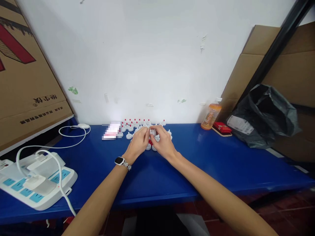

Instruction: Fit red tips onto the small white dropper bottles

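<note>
Over the far middle of the blue table, my two hands meet. My right hand (pixel 164 141) is closed, thumb and fingers curled round a white plastic nozzle cap (pixel 153 132). Against that cap's left side, my left hand (pixel 140 141) is closed in a pinch; its fingertips hide whatever is between them. Small red tips (pixel 150 142) lie just below the hands, among more white caps (pixel 148 147). Behind and to the left stand several white nozzle caps with red tips (pixel 130 128). My hands cover part of the group.
A phone with a blurred screen (pixel 112 130) adjoins the caps on the left. A power strip (pixel 41 200) with white cables occupies the near left. On the right are an orange drink bottle (pixel 211 115), a red packet (pixel 221 127) and a dark plastic bag (pixel 261 121). A white wall (pixel 157 59) rises behind.
</note>
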`<state>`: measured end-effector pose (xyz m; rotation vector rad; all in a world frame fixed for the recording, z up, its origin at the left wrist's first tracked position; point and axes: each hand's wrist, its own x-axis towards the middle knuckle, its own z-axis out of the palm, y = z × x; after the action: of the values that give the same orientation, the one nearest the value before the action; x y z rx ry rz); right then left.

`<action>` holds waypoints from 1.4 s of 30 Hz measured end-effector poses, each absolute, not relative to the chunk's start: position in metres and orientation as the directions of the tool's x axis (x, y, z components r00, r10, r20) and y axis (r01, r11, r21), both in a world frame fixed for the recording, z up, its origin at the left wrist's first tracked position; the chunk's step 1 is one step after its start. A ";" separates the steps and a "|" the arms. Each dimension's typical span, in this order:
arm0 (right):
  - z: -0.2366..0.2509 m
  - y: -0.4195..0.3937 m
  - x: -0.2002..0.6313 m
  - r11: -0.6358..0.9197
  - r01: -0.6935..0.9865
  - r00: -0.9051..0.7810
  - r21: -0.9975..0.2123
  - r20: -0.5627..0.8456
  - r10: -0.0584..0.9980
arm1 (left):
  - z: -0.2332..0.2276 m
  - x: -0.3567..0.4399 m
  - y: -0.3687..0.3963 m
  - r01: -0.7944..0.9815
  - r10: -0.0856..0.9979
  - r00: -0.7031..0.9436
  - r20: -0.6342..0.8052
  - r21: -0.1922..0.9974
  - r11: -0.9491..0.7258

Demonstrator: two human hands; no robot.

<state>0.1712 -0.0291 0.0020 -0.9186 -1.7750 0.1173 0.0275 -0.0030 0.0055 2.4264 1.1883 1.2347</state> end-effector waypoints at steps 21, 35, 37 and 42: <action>-0.003 -0.010 0.199 0.514 0.554 0.057 -0.655 0.645 0.762 | 0.002 -0.003 0.020 0.769 0.767 0.367 0.526 0.292 -0.568; 0.001 0.040 0.180 0.458 0.303 -0.060 -0.835 0.463 0.884 | -0.005 -0.031 0.021 0.696 0.746 0.505 0.434 0.307 -0.649; 0.007 0.058 0.168 0.438 0.342 -0.134 -0.831 0.419 0.898 | -0.002 -0.034 0.019 0.708 0.758 0.486 0.436 0.312 -0.634; 0.028 0.097 0.126 0.515 0.636 -0.381 -0.574 0.348 0.857 | 0.009 -0.053 0.018 0.707 0.807 0.350 0.476 0.431 -0.561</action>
<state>0.1257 0.0971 0.0276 -1.2123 -2.1409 0.4637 -0.0529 0.0176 0.0089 2.4548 1.3876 0.9990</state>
